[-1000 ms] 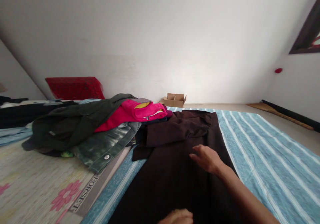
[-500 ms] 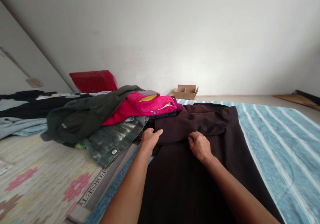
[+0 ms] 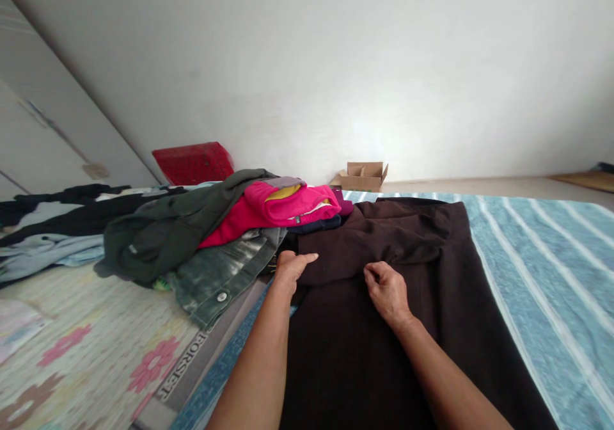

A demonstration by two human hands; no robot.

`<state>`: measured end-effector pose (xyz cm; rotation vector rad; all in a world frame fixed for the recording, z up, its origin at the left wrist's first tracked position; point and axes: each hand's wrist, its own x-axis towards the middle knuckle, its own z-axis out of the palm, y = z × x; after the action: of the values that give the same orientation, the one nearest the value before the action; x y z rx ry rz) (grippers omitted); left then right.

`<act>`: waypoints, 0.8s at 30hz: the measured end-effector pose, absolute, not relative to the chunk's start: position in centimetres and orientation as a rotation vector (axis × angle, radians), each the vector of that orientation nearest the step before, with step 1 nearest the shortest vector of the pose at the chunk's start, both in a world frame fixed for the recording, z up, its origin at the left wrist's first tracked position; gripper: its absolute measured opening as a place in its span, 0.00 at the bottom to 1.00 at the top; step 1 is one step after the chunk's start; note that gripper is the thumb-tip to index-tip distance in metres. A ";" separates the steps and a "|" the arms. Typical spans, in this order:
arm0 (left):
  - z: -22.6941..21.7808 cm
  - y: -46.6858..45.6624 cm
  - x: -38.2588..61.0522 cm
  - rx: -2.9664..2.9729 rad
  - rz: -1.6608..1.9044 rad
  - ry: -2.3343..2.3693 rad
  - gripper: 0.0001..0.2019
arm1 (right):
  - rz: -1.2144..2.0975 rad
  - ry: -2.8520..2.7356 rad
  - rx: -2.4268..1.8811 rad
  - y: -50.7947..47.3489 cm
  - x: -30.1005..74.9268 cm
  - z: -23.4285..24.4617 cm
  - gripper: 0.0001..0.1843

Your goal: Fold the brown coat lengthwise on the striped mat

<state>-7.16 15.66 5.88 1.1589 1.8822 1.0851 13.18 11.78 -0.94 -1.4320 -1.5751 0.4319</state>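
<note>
A dark brown garment [image 3: 345,347] lies spread out in front of me, with a sleeve-like part [image 3: 364,231] folded across its upper area. My left hand [image 3: 291,269] is at the left end of that folded part, thumb stretched over the cloth and the other fingers mostly hidden beneath the edge. Along the lower edge of the fold, my right hand [image 3: 387,289] is closed, its fingertips pinching the fabric. Just left of my left hand are a dark green denim garment [image 3: 220,283] and a bright pink garment [image 3: 283,206] in a heap.
A dark grey-green sweatshirt [image 3: 158,231] tops the heap, with more clothes [image 3: 52,238] at far left. Blue striped bedding [image 3: 537,270] lies under the brown garment, beside a flowered mat [image 3: 105,340]. A cardboard box [image 3: 363,175] and red case [image 3: 194,163] stand by the wall.
My view has turned slightly left, so things appear a little further right. Both hands stay at the folded part; the right one sits slightly nearer to me with the fold's edge.
</note>
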 end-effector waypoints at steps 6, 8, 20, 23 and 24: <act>8.2 15.4 -5.7 1.023 1.079 1.627 0.14 | 0.583 -1.391 -1.196 12.1 12.5 -1.1 0.11; 8.9 15.3 -4.7 0.958 1.126 1.432 0.16 | 0.668 -1.292 -1.104 12.2 12.3 -0.7 0.11; 5.1 14.1 0.1 0.821 1.282 0.948 0.19 | 0.924 -1.092 -0.933 11.7 12.7 1.8 0.08; 4.8 14.3 0.4 0.830 1.320 0.936 0.18 | 0.889 -1.174 -0.925 11.6 12.8 1.5 0.07; 4.8 14.4 0.4 0.837 1.331 0.933 0.18 | 0.878 -1.197 -0.927 11.6 12.9 1.4 0.06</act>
<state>0.44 14.37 4.78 0.8372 0.9326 1.3314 12.86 11.60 1.45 -0.9266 -1.1973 0.8782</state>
